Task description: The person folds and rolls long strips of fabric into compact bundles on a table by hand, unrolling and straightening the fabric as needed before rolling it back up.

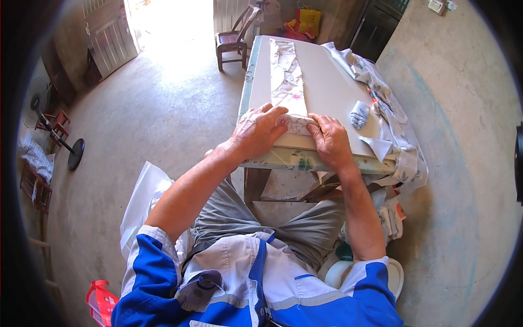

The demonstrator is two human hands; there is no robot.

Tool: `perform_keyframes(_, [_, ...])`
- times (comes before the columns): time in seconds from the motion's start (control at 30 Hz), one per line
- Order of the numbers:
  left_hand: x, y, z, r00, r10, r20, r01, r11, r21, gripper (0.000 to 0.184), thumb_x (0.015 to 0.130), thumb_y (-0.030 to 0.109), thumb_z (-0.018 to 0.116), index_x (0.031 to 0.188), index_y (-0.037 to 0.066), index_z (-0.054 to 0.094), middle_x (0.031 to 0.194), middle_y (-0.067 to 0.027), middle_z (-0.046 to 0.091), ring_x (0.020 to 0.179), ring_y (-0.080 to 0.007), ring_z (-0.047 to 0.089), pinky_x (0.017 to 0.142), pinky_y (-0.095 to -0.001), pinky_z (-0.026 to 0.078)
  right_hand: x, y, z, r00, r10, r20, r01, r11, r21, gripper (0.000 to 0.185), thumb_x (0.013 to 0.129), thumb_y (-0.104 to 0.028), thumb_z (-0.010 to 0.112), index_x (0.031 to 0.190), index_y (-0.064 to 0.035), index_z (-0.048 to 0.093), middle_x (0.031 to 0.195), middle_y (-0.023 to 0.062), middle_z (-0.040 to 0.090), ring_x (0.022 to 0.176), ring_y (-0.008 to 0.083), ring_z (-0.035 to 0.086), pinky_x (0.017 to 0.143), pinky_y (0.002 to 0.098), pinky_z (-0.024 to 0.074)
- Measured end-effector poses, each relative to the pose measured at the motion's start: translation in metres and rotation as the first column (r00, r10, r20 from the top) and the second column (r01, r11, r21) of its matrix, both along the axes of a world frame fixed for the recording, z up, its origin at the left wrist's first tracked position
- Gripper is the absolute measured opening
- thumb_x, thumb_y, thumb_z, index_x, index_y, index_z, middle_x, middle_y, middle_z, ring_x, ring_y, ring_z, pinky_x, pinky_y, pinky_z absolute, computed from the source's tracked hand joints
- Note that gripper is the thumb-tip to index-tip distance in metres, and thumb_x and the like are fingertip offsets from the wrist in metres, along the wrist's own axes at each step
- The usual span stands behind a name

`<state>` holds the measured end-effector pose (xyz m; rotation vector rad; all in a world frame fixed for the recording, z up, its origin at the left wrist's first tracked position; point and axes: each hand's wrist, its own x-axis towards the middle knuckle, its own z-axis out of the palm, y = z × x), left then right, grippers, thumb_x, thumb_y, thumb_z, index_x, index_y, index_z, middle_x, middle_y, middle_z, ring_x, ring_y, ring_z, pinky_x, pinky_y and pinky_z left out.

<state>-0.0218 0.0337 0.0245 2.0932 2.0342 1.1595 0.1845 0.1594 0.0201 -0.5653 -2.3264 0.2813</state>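
Observation:
A long, narrow strip of white floral cloth (287,82) lies lengthwise on the white tabletop (327,76), wrinkled toward its far end. Its near end is folded over at the table's front edge. My left hand (260,128) grips the left side of this folded end between thumb and fingers. At the right side of the fold, my right hand (329,139) pinches the cloth with thumb and fingers. Right of the strip sits a small blue-and-white bundle (359,115). Loose pale cloth (389,114) is heaped along the table's right edge and hangs over it.
A wooden chair (233,41) stands beyond the table's far left corner. A black-based fan (75,154) is at the far left. White cloth (144,196) lies by my left side, and a red bag (102,301) is at lower left. A white bucket (339,273) stands at lower right.

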Motion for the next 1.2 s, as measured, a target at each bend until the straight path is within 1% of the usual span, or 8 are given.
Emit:
perform_keyframes(0.33, [-0.008, 0.002, 0.006, 0.997, 0.016, -0.076, -0.025, 0.993, -0.118, 0.047, 0.1, 0.032, 0.066, 0.138, 0.004, 0.067, 0.122, -0.0229, 0.072, 0.113, -0.0426, 0.069, 0.102, -0.0503, 0.051, -0.004, 0.008, -0.004, 0.997, -0.037, -0.065, 0.027, 0.987, -0.156, 0.037, 0.1, -0.018, 0.075, 0.128, 0.0039, 0.067, 0.097, 0.0199, 0.076, 0.083, 0.03, 0.073, 0.078, 0.0394, 0.0581])
perform_keyframes(0.53, [0.006, 0.002, 0.025, 0.953, 0.146, -0.264, -0.209, 0.951, -0.229, 0.046, 0.1, 0.028, 0.066, 0.139, 0.005, 0.066, 0.138, -0.0218, 0.066, 0.128, -0.0371, 0.063, 0.108, -0.0505, 0.048, -0.01, 0.016, -0.001, 0.995, -0.097, 0.035, 0.102, 0.967, -0.234, 0.047, 0.097, -0.023, 0.079, 0.131, 0.0057, 0.065, 0.088, 0.018, 0.075, 0.076, 0.0276, 0.073, 0.073, 0.0389, 0.058])
perform_keyframes(0.57, [0.007, 0.003, 0.022, 0.944, 0.13, -0.303, -0.179, 0.974, -0.138, 0.046, 0.1, 0.027, 0.066, 0.139, 0.005, 0.066, 0.142, -0.0213, 0.064, 0.133, -0.036, 0.06, 0.111, -0.0504, 0.046, -0.011, 0.015, 0.002, 0.992, -0.113, 0.064, 0.125, 0.963, -0.237, 0.048, 0.097, -0.024, 0.08, 0.131, 0.0059, 0.064, 0.088, 0.018, 0.075, 0.077, 0.0278, 0.074, 0.073, 0.0391, 0.0579])
perform_keyframes(0.63, [0.006, 0.006, 0.012, 0.918, 0.112, -0.381, -0.103, 0.994, 0.043, 0.044, 0.099, 0.024, 0.066, 0.14, 0.005, 0.066, 0.15, -0.0204, 0.059, 0.143, -0.0337, 0.053, 0.117, -0.0501, 0.043, -0.011, 0.014, 0.009, 0.989, -0.116, 0.091, 0.136, 0.956, -0.26, 0.049, 0.095, -0.024, 0.08, 0.13, 0.0061, 0.064, 0.093, 0.0225, 0.076, 0.084, 0.0353, 0.075, 0.078, 0.0432, 0.0581])
perform_keyframes(0.77, [0.015, 0.008, 0.001, 0.921, -0.123, -0.371, 0.119, 0.992, -0.033, 0.043, 0.102, 0.02, 0.063, 0.14, 0.0, 0.063, 0.157, -0.0213, 0.053, 0.153, -0.0333, 0.042, 0.129, -0.0475, 0.031, -0.012, 0.014, 0.01, 0.984, -0.128, 0.124, 0.158, 0.948, -0.278, 0.047, 0.094, -0.024, 0.08, 0.129, 0.0039, 0.066, 0.102, 0.0248, 0.075, 0.091, 0.0398, 0.074, 0.082, 0.0458, 0.0577])
perform_keyframes(0.97, [0.01, 0.015, -0.016, 0.953, -0.175, -0.249, 0.176, 0.984, -0.018, 0.044, 0.104, 0.021, 0.061, 0.141, -0.002, 0.062, 0.154, -0.0234, 0.056, 0.149, -0.0353, 0.047, 0.129, -0.0461, 0.032, -0.013, 0.001, -0.001, 0.993, -0.11, 0.032, 0.102, 0.978, 0.182, 0.029, 0.098, -0.017, 0.072, 0.124, -0.0047, 0.074, 0.126, 0.0124, 0.073, 0.118, 0.0308, 0.067, 0.097, 0.0443, 0.0512])
perform_keyframes(1.07, [0.01, 0.016, -0.018, 0.955, -0.158, -0.251, 0.164, 0.986, 0.004, 0.044, 0.104, 0.023, 0.061, 0.14, -0.002, 0.063, 0.153, -0.0231, 0.057, 0.148, -0.0348, 0.049, 0.128, -0.0455, 0.033, -0.005, 0.005, -0.022, 0.999, -0.018, 0.041, 0.009, 0.978, 0.208, 0.027, 0.099, -0.017, 0.068, 0.123, -0.006, 0.076, 0.128, 0.0065, 0.074, 0.124, 0.0273, 0.064, 0.1, 0.0437, 0.0487])
perform_keyframes(1.2, [0.013, 0.012, -0.007, 0.958, -0.181, -0.223, 0.176, 0.984, -0.042, 0.046, 0.104, 0.025, 0.06, 0.141, -0.002, 0.063, 0.154, -0.0215, 0.057, 0.148, -0.0336, 0.049, 0.129, -0.045, 0.032, -0.003, -0.001, -0.014, 0.991, -0.054, 0.121, 0.033, 0.985, 0.167, 0.029, 0.102, -0.019, 0.063, 0.124, -0.0062, 0.076, 0.13, 0.0086, 0.073, 0.125, 0.0295, 0.064, 0.101, 0.0462, 0.0491])
